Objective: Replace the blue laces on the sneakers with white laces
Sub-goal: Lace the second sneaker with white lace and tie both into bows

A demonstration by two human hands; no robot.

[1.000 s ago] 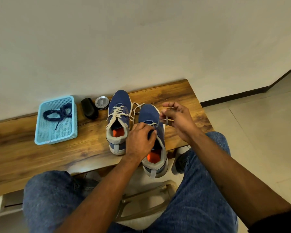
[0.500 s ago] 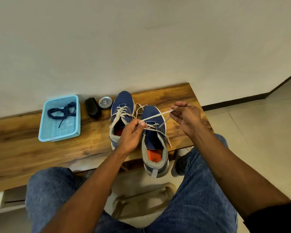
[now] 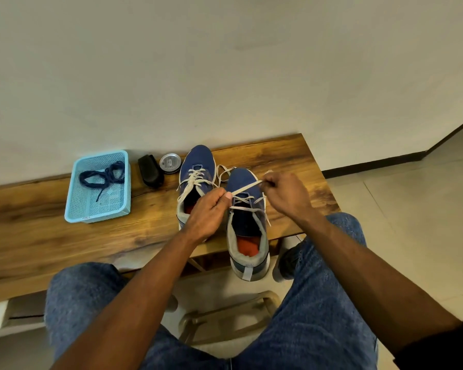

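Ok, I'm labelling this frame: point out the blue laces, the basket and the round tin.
blue laces (image 3: 102, 175), head view, middle of the tangle.
basket (image 3: 123, 209), head view, near right rim.
round tin (image 3: 170, 163), head view, lid centre.

Head-worn wide-angle view, looking forward and steeply down from a seated person.

The single camera sits above the person's lap and faces a wooden bench (image 3: 64, 236) set against a plain wall (image 3: 225, 62), which fills the upper half of the frame. Both forearms reach in from the bottom edge, with the left hand (image 3: 207, 214) and right hand (image 3: 288, 194) meeting near the centre, close to the lens. The knees in jeans (image 3: 324, 316) occupy the lower corners, nearest the camera. The wide lens bends the bench edge and the floor line at right. No second view exists, so no part of the scene is shared.
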